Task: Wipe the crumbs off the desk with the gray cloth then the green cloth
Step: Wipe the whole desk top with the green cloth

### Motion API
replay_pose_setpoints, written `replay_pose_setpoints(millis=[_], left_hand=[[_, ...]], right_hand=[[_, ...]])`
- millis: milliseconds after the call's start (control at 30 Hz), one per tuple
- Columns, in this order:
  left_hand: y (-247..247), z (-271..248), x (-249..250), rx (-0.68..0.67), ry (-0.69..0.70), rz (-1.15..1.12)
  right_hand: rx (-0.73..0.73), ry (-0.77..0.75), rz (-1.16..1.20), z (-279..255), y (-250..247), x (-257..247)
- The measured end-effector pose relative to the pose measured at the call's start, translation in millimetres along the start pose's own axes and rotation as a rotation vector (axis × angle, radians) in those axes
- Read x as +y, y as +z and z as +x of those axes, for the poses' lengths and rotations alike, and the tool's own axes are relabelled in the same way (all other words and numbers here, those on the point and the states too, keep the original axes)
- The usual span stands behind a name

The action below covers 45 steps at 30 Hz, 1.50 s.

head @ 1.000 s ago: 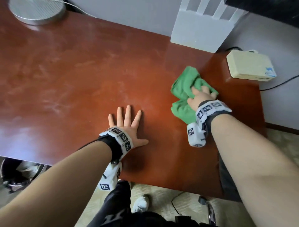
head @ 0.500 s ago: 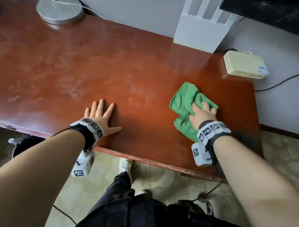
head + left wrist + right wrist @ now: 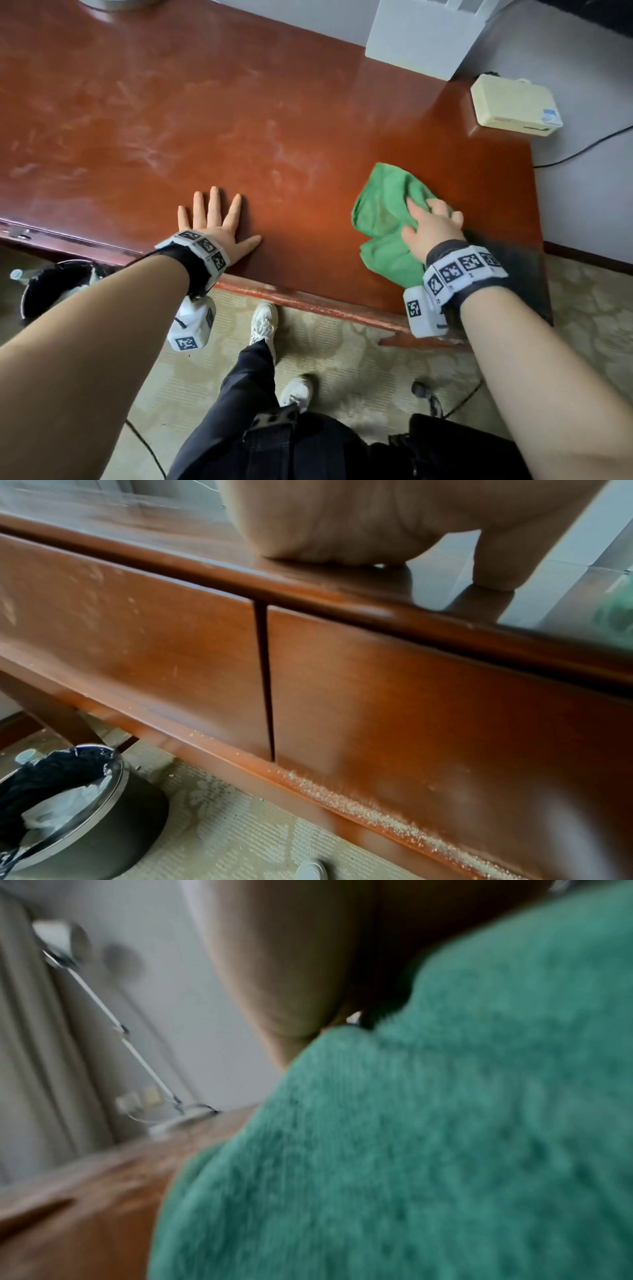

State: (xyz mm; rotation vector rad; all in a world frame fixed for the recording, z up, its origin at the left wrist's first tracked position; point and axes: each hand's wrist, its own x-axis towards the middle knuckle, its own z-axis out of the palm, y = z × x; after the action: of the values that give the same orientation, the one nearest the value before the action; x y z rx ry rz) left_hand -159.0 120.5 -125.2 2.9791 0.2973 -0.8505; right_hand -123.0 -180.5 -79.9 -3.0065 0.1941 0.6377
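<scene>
1. Task status: I judge the gray-cloth pass finished, since no gray cloth is in view and the green cloth [image 3: 383, 222] is now in use. The work appears to be in its second, final stage.
2. Right hand [image 3: 432, 229]: it presses the bunched green cloth onto the desk [image 3: 274, 113] near the front right corner, fingers laid over the fabric. I cannot tell whether they curl into it.
3. Left hand [image 3: 215, 226]: flat on the desk by the front edge, fingers spread, holding nothing.
4. Remaining work: the left wrist view shows crumbs [image 3: 394, 821] gathered along a lower ledge under the drawer fronts [image 3: 428, 696]. No crumbs are discernible on top, only pale smears.
5. Surface: glossy red-brown wood, reflective, streaked.
6. Room: a beige box [image 3: 513, 106] and a white unit [image 3: 421, 44] stand at the back right. A lined waste bin [image 3: 68, 804] sits on the patterned carpet [image 3: 342, 359] below the left end.
</scene>
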Motion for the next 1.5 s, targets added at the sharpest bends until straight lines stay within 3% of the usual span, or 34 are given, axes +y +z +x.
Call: replay_pose_setpoints(millis=[67,100,233,300,400,500,633,767,933,1033,1167,1233,1267,1300,1367,1433,1467,1500], left_hand=[[-0.1,0.0,-0.4,0.003,0.004,-0.009],[-0.3,0.3,-0.7,0.007,0.009,-0.01],[-1.5,-2.0,-5.2,0.005,0.046,-0.052],[-5.1,-1.2,-14.9,-0.01,0.108,-0.058],[-15.4,4.5,-45.9,-0.048,0.199,-0.008],[-31.5,18.7,-86.6,-0.059,0.124,-0.014],[-55.6,51.2,-134.2,-0.014,-0.026,-0.133],[-73.3,86.3,-168.6,-0.002,-0.024,-0.115],[-73.3,110.4,-185.0,-0.074,0.037,0.059],[-75.0,112.5,-186.7,-0.137,0.048,0.073],[-77.8,117.6,-189.1,-0.151,0.062,0.066],[-78.4,117.4,-190.0,-0.149,0.07,0.065],[-78.5,117.2,-190.2,-0.148,0.073,0.066],[-78.4,116.9,-190.0,-0.147,0.077,0.069],[-78.6,116.3,-189.7,-0.147,0.079,0.068],[-77.7,115.0,-190.4,-0.147,0.074,0.057],[-76.5,114.9,-190.9,-0.146,0.072,0.052],[-76.2,115.2,-190.9,-0.148,0.07,0.05]], right_hand=[[-0.049,0.039,-0.017,-3.0,12.9,-11.7],[-0.045,-0.02,-0.03,-10.2,19.2,-19.8],[-0.169,-0.493,-0.124,-53.5,36.2,-54.0],[-0.253,-0.574,-0.112,-55.5,27.7,-62.7],[-0.135,-0.398,-0.011,-18.2,-3.9,-68.5],[-0.02,-0.163,-0.074,24.7,-27.9,-78.7],[-0.148,-0.024,-0.115,46.6,-15.0,-126.6],[-0.109,0.189,-0.088,61.9,-0.5,-160.8],[-0.049,0.247,-0.129,74.2,-7.4,-181.8],[-0.029,-0.016,-0.222,43.2,7.1,-214.6],[-0.194,-0.601,-0.371,-25.0,26.4,-253.2],[-0.285,-0.763,-0.451,-25.3,18.8,-258.9],[-0.255,-0.769,-0.485,-13.3,12.5,-256.5],[-0.182,-0.713,-0.498,4.5,6.9,-250.2],[-0.054,-0.398,-0.407,47.1,-10.3,-235.9],[-0.047,-0.001,-0.117,84.5,-22.6,-224.4],[-0.061,0.135,-0.007,94.2,-25.1,-224.3],[-0.073,0.172,0.018,98.1,-24.4,-228.8]])
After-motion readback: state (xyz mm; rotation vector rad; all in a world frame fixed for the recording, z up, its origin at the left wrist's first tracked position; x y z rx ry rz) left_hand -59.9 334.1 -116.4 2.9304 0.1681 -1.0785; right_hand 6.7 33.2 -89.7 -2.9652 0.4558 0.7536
